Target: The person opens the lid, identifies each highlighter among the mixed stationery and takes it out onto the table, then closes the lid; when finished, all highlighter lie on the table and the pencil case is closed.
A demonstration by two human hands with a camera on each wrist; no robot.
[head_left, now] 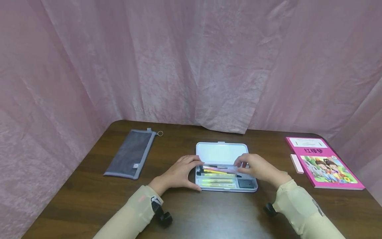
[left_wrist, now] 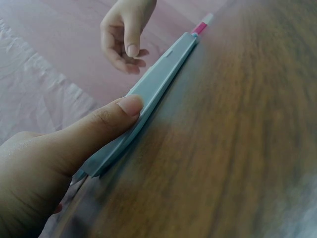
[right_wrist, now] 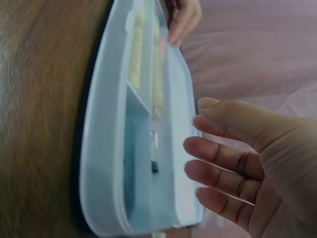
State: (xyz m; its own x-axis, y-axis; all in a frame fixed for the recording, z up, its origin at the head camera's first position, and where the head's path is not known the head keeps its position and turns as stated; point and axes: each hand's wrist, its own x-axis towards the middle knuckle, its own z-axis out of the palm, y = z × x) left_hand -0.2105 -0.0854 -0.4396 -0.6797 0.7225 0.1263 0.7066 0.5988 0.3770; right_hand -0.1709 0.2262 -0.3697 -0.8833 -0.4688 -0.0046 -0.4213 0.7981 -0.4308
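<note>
A pale blue pencil case (head_left: 221,151) lies on the table with its lid tipped back. Inside are several pens (head_left: 219,170) and yellow highlighters (head_left: 218,181), beside a small compartment at the front right. My left hand (head_left: 177,173) holds the case's left end, its thumb (left_wrist: 101,124) against the front wall and the fingers at the far side. Over the right part of the case hovers my right hand (head_left: 259,168). In the right wrist view its fingers (right_wrist: 223,173) are loosely bent, with nothing between them and the thumb.
A grey mesh zip pouch (head_left: 128,156) with a ring lies at the left. On the right are a pink picture book (head_left: 313,166) and, against its left edge, a small white-and-pink block (head_left: 296,163). A pink curtain (head_left: 191,66) hangs behind the table.
</note>
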